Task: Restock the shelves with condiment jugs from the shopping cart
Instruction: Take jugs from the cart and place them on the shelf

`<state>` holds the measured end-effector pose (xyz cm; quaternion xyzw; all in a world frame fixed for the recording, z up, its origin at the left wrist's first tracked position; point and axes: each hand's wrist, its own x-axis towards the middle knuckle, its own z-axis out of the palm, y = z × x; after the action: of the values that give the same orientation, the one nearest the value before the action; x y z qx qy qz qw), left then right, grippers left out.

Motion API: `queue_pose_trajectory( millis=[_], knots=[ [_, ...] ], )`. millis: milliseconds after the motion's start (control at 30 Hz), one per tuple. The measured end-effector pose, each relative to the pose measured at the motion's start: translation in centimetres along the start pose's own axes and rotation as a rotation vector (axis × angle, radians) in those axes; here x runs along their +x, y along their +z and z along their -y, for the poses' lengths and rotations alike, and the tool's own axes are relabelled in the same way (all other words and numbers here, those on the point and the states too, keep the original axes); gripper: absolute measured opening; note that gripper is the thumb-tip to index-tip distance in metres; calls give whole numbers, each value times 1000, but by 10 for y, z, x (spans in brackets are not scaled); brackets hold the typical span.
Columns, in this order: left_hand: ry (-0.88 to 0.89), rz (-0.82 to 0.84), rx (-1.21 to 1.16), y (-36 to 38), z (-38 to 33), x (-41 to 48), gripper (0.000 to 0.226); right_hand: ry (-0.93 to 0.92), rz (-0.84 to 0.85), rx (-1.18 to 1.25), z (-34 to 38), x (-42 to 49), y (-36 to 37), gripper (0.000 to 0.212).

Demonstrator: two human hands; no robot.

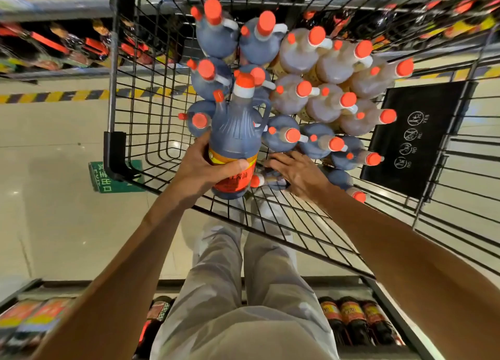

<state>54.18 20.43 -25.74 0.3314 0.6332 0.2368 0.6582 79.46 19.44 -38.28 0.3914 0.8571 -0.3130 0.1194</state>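
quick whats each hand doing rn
left hand: grips a dark jug round its label
right hand: lies on a second jug in the cart; whether it grips cannot be told

Blur smears the dark red-labelled bottles [89,48] at upper left; their print is unreadable. The left hand [205,167] covers part of the orange label on the dark brown plastic jug [235,132]. The right hand [295,173] hides most of a dark red-capped jug [266,180] beneath it; whether it grips cannot be told. The black wire shopping cart [115,154] covers half the green floor sign [108,186] with its corner.
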Motion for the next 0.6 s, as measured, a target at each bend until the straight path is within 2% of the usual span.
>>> queue_pose_trajectory(
  millis=[133, 233, 367, 433, 567, 600],
  knots=[
    [-11, -45, 4, 0, -4, -4, 71, -28, -110, 220, 8, -25, -19, 81],
    [-26, -72, -8, -2, -9, -10, 70, 105, -229, 508, 19, -42, -41, 77],
    [-51, -115, -46, 0, -26, -27, 79, 318, -373, 1124, 31, -72, -84, 83],
    [-52, -116, -65, 2, -40, -38, 80, 420, -417, 1291, 36, -88, -108, 90],
    [-43, -127, -151, 9, -72, -60, 86, 472, -557, 1601, 50, -109, -150, 69],
    [-40, -135, -175, 10, -81, -65, 87, 470, -576, 1668, 54, -112, -156, 74]
  ],
)
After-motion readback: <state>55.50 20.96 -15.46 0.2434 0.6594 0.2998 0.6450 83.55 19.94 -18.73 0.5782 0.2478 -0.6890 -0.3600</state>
